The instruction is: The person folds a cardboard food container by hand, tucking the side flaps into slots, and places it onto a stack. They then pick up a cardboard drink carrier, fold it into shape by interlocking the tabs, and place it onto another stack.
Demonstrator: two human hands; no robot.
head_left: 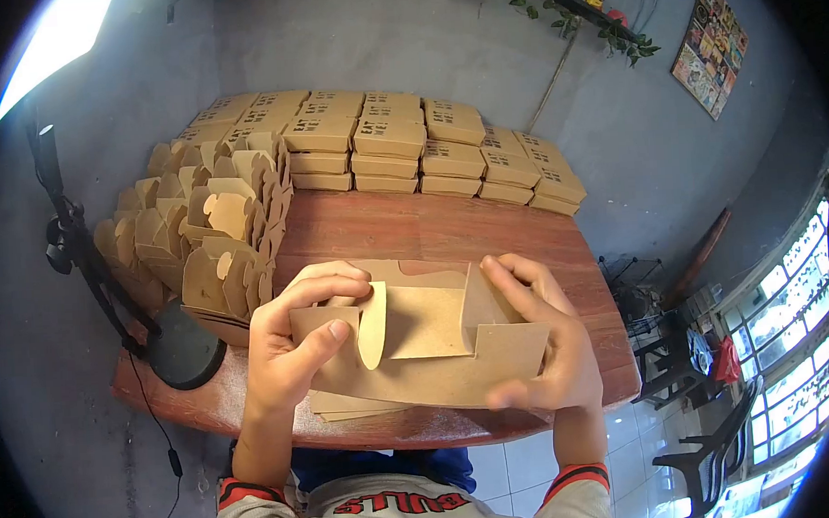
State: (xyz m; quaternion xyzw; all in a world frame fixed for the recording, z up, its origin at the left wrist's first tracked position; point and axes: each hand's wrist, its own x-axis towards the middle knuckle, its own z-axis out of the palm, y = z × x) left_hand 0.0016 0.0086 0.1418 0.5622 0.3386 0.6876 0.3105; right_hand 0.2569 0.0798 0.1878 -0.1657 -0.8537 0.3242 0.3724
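Note:
Between my hands is a partly folded brown cardboard box (421, 381), held above the front of the table with its walls and flaps raised. My left hand (301, 331) grips its left end, thumb on the near wall and fingers bent over a curved tab (372, 327). On the other end, my right hand (550, 336) has its fingers behind the raised right flap (482, 298) and its thumb low by the near wall. Under the box, flat cardboard sheets (352, 408) lie at the table's front edge.
Closed boxes printed "EAT ME!" (389, 129) are stacked along the back of the wooden table (375, 223). Open, nested boxes (216, 222) pile up at the left, beside a black lamp base (185, 346). A dark chair (715, 450) stands on the floor at right.

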